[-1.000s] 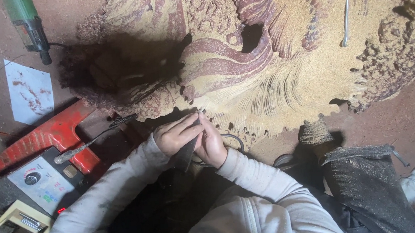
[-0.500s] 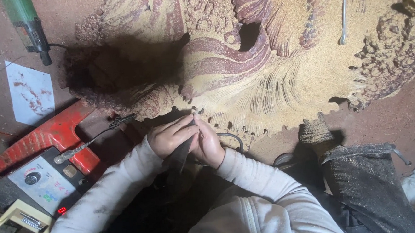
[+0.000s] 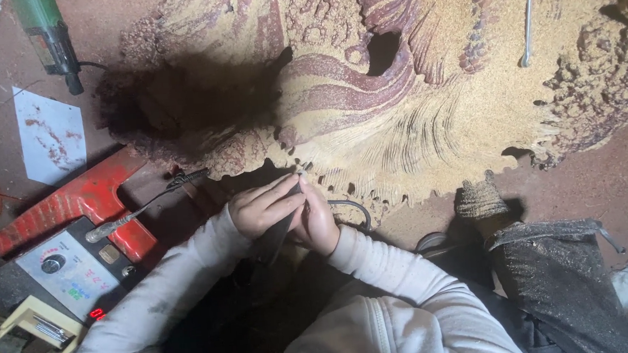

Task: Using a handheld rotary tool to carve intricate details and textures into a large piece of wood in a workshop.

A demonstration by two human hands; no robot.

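Note:
A large carved wood slab (image 3: 395, 84) with swirling red and tan relief fills the upper view. Both my hands meet at its lower edge. My left hand (image 3: 261, 205) and my right hand (image 3: 317, 220) together grip a dark pen-shaped carving tool (image 3: 277, 233), its tip touching the slab's scalloped rim. A grey cable (image 3: 352, 207) loops out beside my right hand. My sleeves are pale grey.
A red box with a dial panel (image 3: 71, 242) sits at left with a metal rod (image 3: 141, 205) across it. A green power tool (image 3: 47, 36) lies top left, a white paper (image 3: 50, 134) below it. A thin metal tool (image 3: 527, 22) rests on the slab. My leg (image 3: 552, 271) is at right.
My hands and the tool have shifted slightly along the slab's lower edge; the view has drifted a little. Nothing else moved.

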